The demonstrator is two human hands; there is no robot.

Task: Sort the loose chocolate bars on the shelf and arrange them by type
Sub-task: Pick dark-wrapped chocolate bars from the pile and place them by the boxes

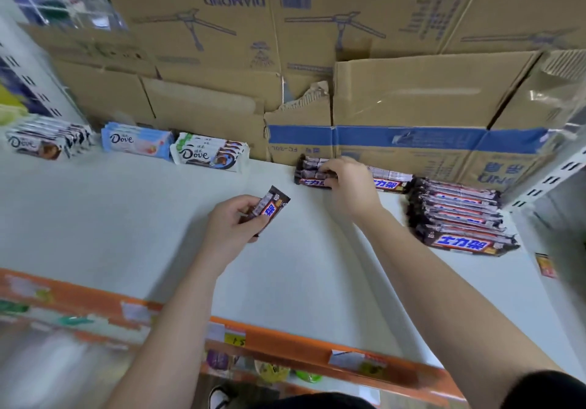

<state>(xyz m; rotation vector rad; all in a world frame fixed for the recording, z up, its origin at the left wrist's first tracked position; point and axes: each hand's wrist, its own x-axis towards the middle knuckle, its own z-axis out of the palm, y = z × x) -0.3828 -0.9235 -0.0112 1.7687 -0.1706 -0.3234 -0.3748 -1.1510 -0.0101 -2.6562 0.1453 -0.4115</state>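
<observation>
left hand (233, 223): fingers grip snickers bar (268, 210) | right hand (350, 186): fingers grip snickers stack (312, 173)

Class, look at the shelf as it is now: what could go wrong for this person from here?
1. The left hand holds a brown bar loosely by one end above the shelf; it might slip.
2. The right hand presses on the back stack; a push could scatter it into the neighbouring brown pile.

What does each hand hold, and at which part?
The left hand holds a Snickers bar by its lower end. The right hand grips Snickers bars in the back stack near mid-length.
</observation>
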